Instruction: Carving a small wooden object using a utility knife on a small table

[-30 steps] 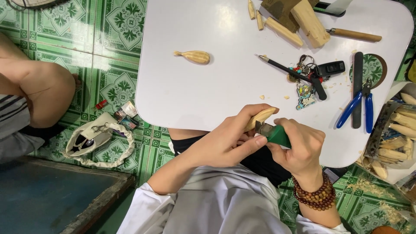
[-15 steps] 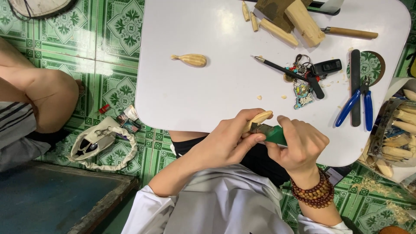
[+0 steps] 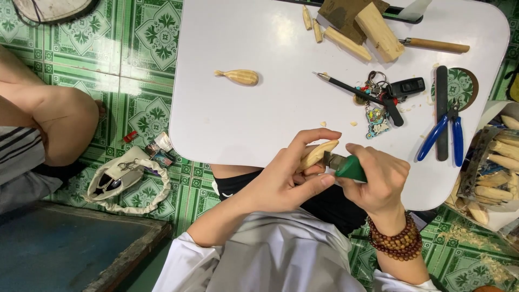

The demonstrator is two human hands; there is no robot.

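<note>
A small pale wooden blank [image 3: 319, 153], already tapered at its upper tip, is being carved just over the near edge of the white table [image 3: 227, 124], above the person's lap. The left hand [image 3: 289, 176] is wrapping around the blank, fingers closed on it and the thumb pressing in beside the blade, while the right hand [image 3: 378, 178] is gripping a green-handled carving knife [image 3: 346, 166] whose short blade is meeting the wood; the two hands are touching. To cut well here, the blade should probably be taking thin shavings with the grain, the left thumb steadying the knife's back and staying clear of the edge. Farther out, a finished fish-shaped carving [image 3: 238, 77] is lying alone on the table, with a bunch of keys [image 3: 381, 100], blue-handled pliers [image 3: 446, 132] and rough wood blocks [image 3: 359, 30] well apart from the hands. Another person's bare knee [image 3: 65, 127] is showing at the left.
</note>
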